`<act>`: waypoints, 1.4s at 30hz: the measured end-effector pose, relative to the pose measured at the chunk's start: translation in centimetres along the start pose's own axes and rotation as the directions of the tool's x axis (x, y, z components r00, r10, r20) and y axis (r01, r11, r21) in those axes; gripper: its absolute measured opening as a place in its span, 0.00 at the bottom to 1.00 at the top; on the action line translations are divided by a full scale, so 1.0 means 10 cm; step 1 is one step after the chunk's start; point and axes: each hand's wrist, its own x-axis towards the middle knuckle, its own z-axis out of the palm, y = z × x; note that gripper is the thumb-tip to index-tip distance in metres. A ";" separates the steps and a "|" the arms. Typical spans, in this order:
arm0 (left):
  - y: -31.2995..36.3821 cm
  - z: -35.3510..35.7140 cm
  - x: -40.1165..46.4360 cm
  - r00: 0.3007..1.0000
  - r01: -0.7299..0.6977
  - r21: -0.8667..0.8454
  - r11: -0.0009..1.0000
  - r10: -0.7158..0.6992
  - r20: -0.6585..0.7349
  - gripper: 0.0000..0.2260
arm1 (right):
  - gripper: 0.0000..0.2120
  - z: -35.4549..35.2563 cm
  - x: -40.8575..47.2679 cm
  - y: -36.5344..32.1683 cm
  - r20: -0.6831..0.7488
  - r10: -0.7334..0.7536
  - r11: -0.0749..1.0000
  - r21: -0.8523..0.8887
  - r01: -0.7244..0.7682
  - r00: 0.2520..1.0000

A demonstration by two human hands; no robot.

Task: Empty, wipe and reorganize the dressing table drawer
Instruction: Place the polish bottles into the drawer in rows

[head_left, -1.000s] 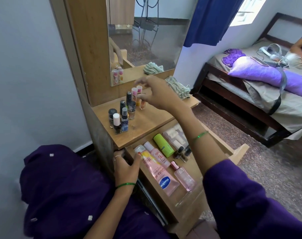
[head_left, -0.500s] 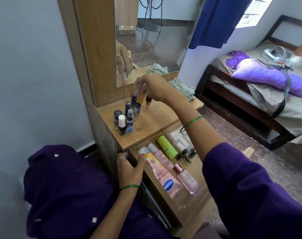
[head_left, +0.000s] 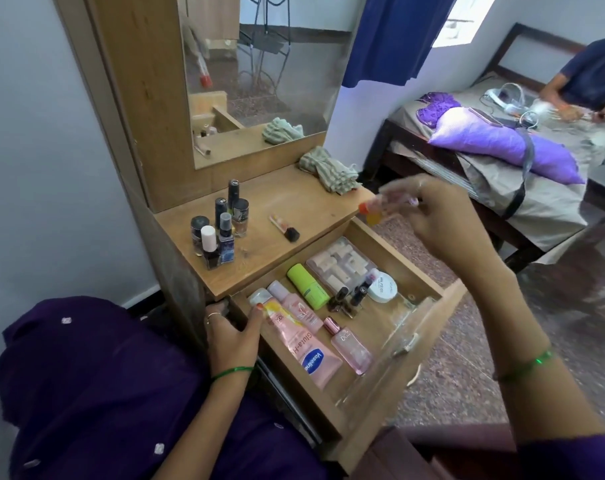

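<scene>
- The open drawer point(head_left: 412, 268) sits below the tabletop point(head_left: 294, 216), with tubes and bottles lying inside.
- Right hand point(head_left: 432, 216) pinches small blurred bottles point(head_left: 380, 207) above the drawer's back corner; one could slip and drop.
- Left hand point(head_left: 233, 336) grips the drawer's near corner, touching the Vaseline tube point(head_left: 304, 344).
</scene>
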 end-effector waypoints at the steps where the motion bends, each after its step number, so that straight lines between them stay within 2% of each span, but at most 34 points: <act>1: 0.00 0.00 0.00 1.000 0.000 -0.005 1.000 0.000 -0.002 0.27 | 0.15 0.01 -0.11 0.06 0.032 0.044 0.999 0.008 -0.045 0.999; 5: 0.01 0.00 -0.01 1.000 -0.006 -0.015 1.000 0.006 0.000 0.26 | 0.13 0.19 -0.48 0.35 0.222 0.233 0.972 -0.034 -0.232 0.947; 10: 0.02 -0.01 -0.02 1.000 -0.015 -0.011 1.000 0.015 -0.001 0.26 | 0.13 0.51 -0.71 0.65 0.318 0.381 0.922 -0.067 -0.381 0.868; 17: 0.04 -0.01 -0.03 1.000 -0.008 -0.007 1.000 0.008 -0.004 0.26 | 0.12 0.83 -0.71 0.88 0.325 0.421 0.905 -0.205 -0.372 0.847; 30: 0.01 -0.01 -0.02 1.000 -0.014 -0.012 1.000 0.014 0.007 0.27 | 0.12 1.01 -0.63 0.96 0.317 0.426 0.903 -0.209 -0.376 0.847; 38: 0.00 0.00 -0.01 1.000 -0.005 -0.026 1.000 0.005 -0.001 0.26 | 0.19 0.98 -0.64 0.94 0.307 0.426 0.900 -0.235 -0.366 0.851; 42: 0.00 0.00 0.00 1.000 -0.005 -0.030 1.000 0.005 0.002 0.26 | 0.19 0.90 -0.65 0.89 0.286 0.437 0.893 -0.253 -0.373 0.853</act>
